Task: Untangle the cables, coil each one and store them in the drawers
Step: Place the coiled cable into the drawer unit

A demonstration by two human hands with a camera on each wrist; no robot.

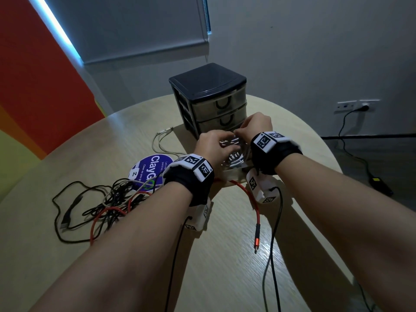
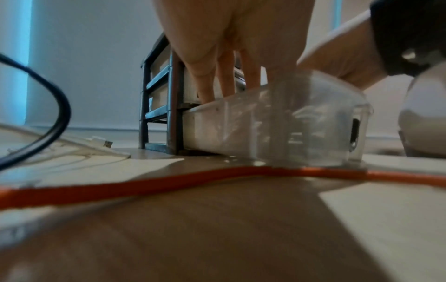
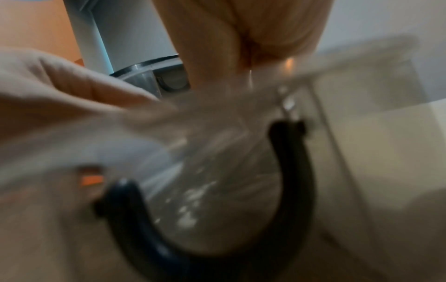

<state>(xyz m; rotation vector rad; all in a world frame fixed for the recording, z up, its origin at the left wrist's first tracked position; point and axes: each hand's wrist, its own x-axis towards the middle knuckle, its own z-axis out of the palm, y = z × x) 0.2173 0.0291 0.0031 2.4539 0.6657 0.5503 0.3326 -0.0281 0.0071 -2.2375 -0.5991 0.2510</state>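
Note:
The small drawer unit point(image 1: 207, 97) with a black top stands at the table's far side, its clear bottom drawer point(image 2: 277, 133) pulled out. A coiled white cable point(image 1: 234, 156) lies in that drawer. My left hand point(image 1: 213, 145) reaches into it from the left with its fingers point(image 2: 226, 76) pointing down, curled over the coil. My right hand point(image 1: 254, 124) comes in from the right and pinches the same coil. An orange cable point(image 1: 252, 199) runs under the drawer front, and a black tangle point(image 1: 108, 199) lies to the left. The drawer's black handle point(image 3: 289, 190) fills the blurred right wrist view.
A loose white USB cable point(image 1: 162, 140) lies left of the drawer unit. A round purple sticker point(image 1: 150, 170) sits on the wooden table point(image 1: 225, 266). Black wrist-camera leads point(image 1: 272, 233) trail toward me. A wall socket point(image 1: 358, 106) with a black lead is at the right.

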